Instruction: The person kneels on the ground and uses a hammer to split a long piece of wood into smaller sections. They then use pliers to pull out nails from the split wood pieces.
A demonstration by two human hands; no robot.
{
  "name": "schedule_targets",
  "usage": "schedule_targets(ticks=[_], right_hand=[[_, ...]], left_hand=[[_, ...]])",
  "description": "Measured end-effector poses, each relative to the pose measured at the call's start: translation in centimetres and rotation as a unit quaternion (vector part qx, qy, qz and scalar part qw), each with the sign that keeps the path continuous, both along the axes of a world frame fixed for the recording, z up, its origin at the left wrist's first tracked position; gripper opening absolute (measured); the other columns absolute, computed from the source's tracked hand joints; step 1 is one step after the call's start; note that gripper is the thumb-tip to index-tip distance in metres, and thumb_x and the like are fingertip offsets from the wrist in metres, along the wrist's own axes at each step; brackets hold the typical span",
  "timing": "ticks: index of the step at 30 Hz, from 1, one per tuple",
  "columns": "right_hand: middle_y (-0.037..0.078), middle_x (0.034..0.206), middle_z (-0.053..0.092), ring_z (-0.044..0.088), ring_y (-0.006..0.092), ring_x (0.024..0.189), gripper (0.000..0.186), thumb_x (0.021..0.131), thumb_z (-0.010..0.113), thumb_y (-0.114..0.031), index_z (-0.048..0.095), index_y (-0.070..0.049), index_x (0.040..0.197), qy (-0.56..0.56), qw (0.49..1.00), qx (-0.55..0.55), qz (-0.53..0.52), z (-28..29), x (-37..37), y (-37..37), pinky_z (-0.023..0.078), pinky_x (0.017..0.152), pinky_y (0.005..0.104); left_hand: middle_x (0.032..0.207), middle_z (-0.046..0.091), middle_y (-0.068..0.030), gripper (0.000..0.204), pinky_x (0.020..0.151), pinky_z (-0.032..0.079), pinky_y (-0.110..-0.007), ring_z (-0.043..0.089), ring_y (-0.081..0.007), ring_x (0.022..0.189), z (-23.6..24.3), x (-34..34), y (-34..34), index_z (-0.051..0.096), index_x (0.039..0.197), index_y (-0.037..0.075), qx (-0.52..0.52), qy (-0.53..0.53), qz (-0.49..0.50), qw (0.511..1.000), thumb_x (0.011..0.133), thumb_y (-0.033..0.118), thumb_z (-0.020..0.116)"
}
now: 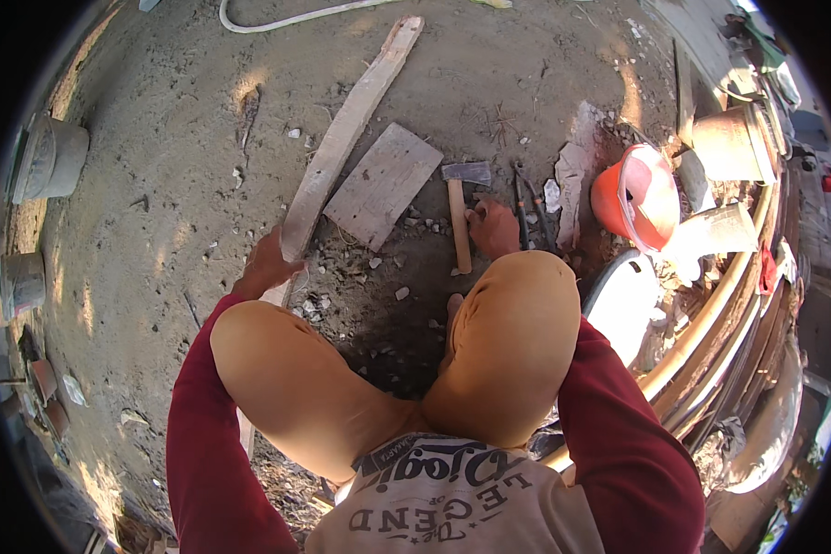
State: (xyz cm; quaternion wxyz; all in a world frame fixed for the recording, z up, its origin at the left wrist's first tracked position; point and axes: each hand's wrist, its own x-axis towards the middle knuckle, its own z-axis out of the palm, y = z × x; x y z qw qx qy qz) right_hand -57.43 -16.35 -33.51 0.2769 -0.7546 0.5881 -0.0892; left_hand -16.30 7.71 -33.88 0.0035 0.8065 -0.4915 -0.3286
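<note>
A long, rough wooden plank [346,129] lies slantwise on the dirt, reaching from beside my left knee to the far side. My left hand [270,262] grips its near part, with the thumb across the wood. My right hand [495,229] is low over the ground in front of my right knee, fingers curled in beside a hammer's handle. Whatever those fingers may hold is too small to make out. The hammer [459,212] has a wooden handle and a flat grey head. Between plank and hammer rests a short, wide board [384,185].
Pliers-like tools with dark handles [531,208] lie right of my right hand. Beyond them stand a red bucket [635,197] and a pale bucket [734,145]. Bamboo poles [702,342] line the right side. Grey pots [55,157] stand far left. Small stones dot the dirt.
</note>
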Motion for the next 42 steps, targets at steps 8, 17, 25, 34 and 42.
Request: schedule_targets(ticks=[8, 17, 25, 34, 42], right_hand=[[0.024, 0.135, 0.057, 0.056, 0.0453, 0.126, 0.071, 0.081, 0.083, -0.029, 0.056, -0.007, 0.143, 0.199, 0.972, -0.091, -0.082, -1.5, -7.6, -4.3, 0.047, 0.103, 0.0571], [0.032, 0.125, 0.06, 0.062, 0.0506, 0.116, 0.066, 0.078, 0.078, -0.018, 0.054, 0.002, 0.136, 0.208, 0.977, -0.012, 0.055, -1.0, -7.9, -5.9, 0.052, 0.098, 0.0557], [0.025, 0.095, 0.072, 0.07, 0.0432, 0.082, 0.037, 0.082, 0.066, -0.014, 0.067, 0.006, 0.112, 0.221, 0.975, 0.01, 0.025, -2.4, -11.4, -10.9, 0.057, 0.077, 0.0514], [0.009, 0.095, 0.062, 0.062, 0.0176, 0.069, 0.053, 0.088, 0.058, -0.003, 0.051, 0.007, 0.139, -0.323, 0.882, 0.305, -0.155, 20.7, 6.4, -10.8, 0.051, 0.053, 0.033], [0.008, 0.087, 0.064, 0.062, 0.0149, 0.062, 0.036, 0.107, 0.058, -0.015, 0.053, 0.005, 0.136, -0.381, 0.923, 0.017, 0.037, 24.8, 24.7, -3.8, 0.052, 0.052, 0.0313]], left_hand=[[0.125, 0.066, -0.0265, 0.079, 0.102, 0.049, -0.049, 0.062, -0.0433, 0.12, 1.2, -0.4, -6.0, 0.057, 0.129, -0.003, -0.029, 0.01, -0.001, 1.0, 0.074, 0.043, 0.09], [0.105, 0.07, -0.0299, 0.054, 0.09, 0.054, -0.053, 0.072, -0.0451, 0.091, 1.4, 4.2, -13.2, 0.065, 0.111, -0.008, 0.093, 0.101, -0.075, 0.988, 0.104, 0.045, 0.058], [0.123, 0.067, -0.0272, 0.054, 0.1, 0.049, -0.057, 0.063, -0.0432, 0.12, 0.7, 1.9, -17.9, 0.067, 0.122, -0.004, 0.008, -0.003, 0.121, 0.993, 0.107, 0.045, 0.048], [0.123, 0.061, -0.0259, 0.054, 0.101, 0.043, -0.054, 0.058, -0.0419, 0.12, -2.0, -2.3, -16.8, 0.065, 0.118, 0.0, -0.135, -0.127, 0.34, 0.922, 0.108, 0.049, 0.045], [0.115, 0.07, -0.0216, 0.047, 0.091, 0.051, -0.06, 0.067, -0.0421, 0.111, -2.9, -2.0, -15.4, 0.065, 0.108, 0.004, -0.138, -0.118, 0.367, 0.912, 0.111, 0.045, 0.041]])
